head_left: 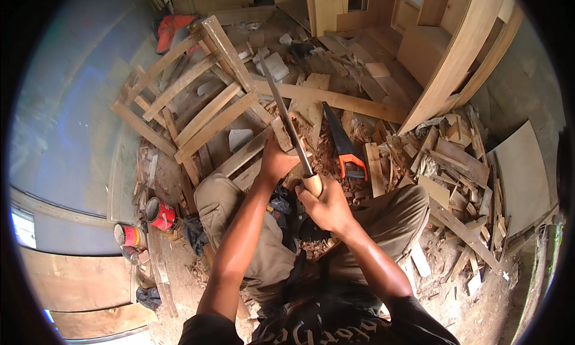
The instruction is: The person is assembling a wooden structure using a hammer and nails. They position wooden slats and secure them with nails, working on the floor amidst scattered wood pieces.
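My right hand (328, 208) is wrapped round the pale wooden handle of a machete (279, 99), whose long dark blade points up and away to the left. My left hand (278, 160) grips a short piece of wood (281, 135) close beside the blade. Whether blade and wood touch I cannot tell. Both hands are in front of my bent knees, above a floor strewn with chips. To the right of the blade lies a handsaw (340, 135) with an orange and black handle.
A wooden frame (209, 114) leans at the far left. One long board (335, 101) crosses behind the saw. Scrap wood (458, 165) is heaped on the right, below a tall wooden panel (458, 58). Red paint cans (160, 213) stand by my left knee.
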The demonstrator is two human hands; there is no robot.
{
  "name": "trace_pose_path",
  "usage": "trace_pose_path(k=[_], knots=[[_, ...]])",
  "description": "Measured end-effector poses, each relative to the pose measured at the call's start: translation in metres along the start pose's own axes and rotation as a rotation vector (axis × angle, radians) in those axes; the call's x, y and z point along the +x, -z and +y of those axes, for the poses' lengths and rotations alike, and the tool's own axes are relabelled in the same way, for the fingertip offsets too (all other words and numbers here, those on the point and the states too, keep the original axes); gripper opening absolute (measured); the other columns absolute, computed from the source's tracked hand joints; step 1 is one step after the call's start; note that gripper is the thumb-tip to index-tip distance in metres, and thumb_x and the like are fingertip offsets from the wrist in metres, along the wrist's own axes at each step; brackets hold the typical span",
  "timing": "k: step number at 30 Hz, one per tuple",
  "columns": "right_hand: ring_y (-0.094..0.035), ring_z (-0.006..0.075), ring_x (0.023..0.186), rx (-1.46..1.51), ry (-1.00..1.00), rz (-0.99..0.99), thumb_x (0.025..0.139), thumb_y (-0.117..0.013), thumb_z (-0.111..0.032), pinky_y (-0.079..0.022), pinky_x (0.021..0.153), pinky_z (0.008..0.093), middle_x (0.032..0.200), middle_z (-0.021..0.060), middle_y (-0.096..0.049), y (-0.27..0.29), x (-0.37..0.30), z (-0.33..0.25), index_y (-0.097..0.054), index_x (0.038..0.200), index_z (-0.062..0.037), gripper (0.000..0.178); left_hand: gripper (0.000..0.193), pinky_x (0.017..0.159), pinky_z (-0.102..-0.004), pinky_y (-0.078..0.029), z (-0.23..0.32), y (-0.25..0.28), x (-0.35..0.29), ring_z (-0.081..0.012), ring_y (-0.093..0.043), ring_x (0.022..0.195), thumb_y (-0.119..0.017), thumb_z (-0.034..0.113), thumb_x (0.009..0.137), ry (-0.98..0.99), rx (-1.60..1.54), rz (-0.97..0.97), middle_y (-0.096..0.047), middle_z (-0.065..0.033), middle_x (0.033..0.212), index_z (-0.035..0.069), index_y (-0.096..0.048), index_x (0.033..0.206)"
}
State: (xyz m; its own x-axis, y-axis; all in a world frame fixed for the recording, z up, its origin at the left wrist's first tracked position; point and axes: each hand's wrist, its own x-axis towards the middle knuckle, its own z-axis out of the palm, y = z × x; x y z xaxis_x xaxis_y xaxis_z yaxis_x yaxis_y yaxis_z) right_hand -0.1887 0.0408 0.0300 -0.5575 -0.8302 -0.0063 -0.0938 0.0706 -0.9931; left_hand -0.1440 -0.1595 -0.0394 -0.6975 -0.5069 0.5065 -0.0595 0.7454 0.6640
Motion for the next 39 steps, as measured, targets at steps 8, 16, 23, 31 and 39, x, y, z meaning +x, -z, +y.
trace_pose_path(k=[8, 16, 23, 31, 39], knots=[[-0.055, 0.0112, 0.058, 0.050, 0.327, 0.101, 0.086, -0.065, -0.008, -0.047, 0.054, 0.0324, 0.065, 0.0041, -0.059, 0.001, -0.005, -0.041, -0.060, 0.085, 0.0004, 0.010, 0.083, 0.100, -0.0498, -0.049, -0.016, -0.006, -0.003, -0.0432, -0.060, 0.116, -0.094, 0.020, 0.062, -0.194, 0.300, 0.129, -0.061, -0.0231, 0.128, -0.002, -0.057, 0.133], [-0.057, 0.0116, 0.064, 0.177, -0.195, -0.114, 0.090, -0.062, -0.011, -0.047, 0.059, 0.0328, 0.070, 0.0032, -0.061, 0.002, -0.008, -0.001, -0.064, 0.090, -0.0003, 0.011, 0.067, 0.089, -0.0412, -0.053, -0.013, 0.003, -0.009, -0.0306, -0.066, 0.097, -0.096, 0.012, 0.062, -0.161, -0.024, 0.031, -0.068, -0.0131, 0.105, 0.002, -0.062, 0.119], [-0.052, 0.0063, 0.059, 0.389, 0.014, -0.010, 0.092, -0.064, -0.008, -0.043, 0.054, 0.0262, 0.068, -0.0014, -0.057, 0.030, -0.012, -0.043, -0.060, 0.087, -0.0017, 0.009, 0.076, 0.094, -0.0414, -0.052, -0.040, 0.000, -0.020, -0.0290, -0.064, 0.105, -0.098, 0.015, 0.062, 0.026, -0.030, 0.016, -0.066, -0.0135, 0.113, 0.000, -0.057, 0.124], [-0.048, 0.0068, 0.048, 0.358, -0.136, 0.005, 0.099, -0.065, -0.013, -0.039, 0.043, 0.0254, 0.062, -0.0019, -0.050, -0.007, -0.028, -0.002, -0.052, 0.083, -0.0042, 0.022, 0.076, 0.095, -0.0409, -0.052, -0.031, 0.017, -0.004, -0.0283, -0.064, 0.108, -0.094, 0.014, 0.067, 0.214, -0.110, -0.166, -0.065, -0.0166, 0.122, -0.002, -0.055, 0.130], [-0.053, 0.0063, 0.066, 0.178, -0.101, -0.024, 0.094, -0.069, -0.015, -0.046, 0.060, 0.0284, 0.071, 0.0009, -0.059, -0.001, -0.012, -0.014, -0.064, 0.098, 0.0020, 0.018, 0.075, 0.097, -0.0391, -0.052, -0.025, 0.029, 0.028, -0.0284, -0.065, 0.113, -0.093, 0.011, 0.066, 0.240, -0.291, 0.125, -0.066, -0.0177, 0.124, -0.003, -0.055, 0.128]])
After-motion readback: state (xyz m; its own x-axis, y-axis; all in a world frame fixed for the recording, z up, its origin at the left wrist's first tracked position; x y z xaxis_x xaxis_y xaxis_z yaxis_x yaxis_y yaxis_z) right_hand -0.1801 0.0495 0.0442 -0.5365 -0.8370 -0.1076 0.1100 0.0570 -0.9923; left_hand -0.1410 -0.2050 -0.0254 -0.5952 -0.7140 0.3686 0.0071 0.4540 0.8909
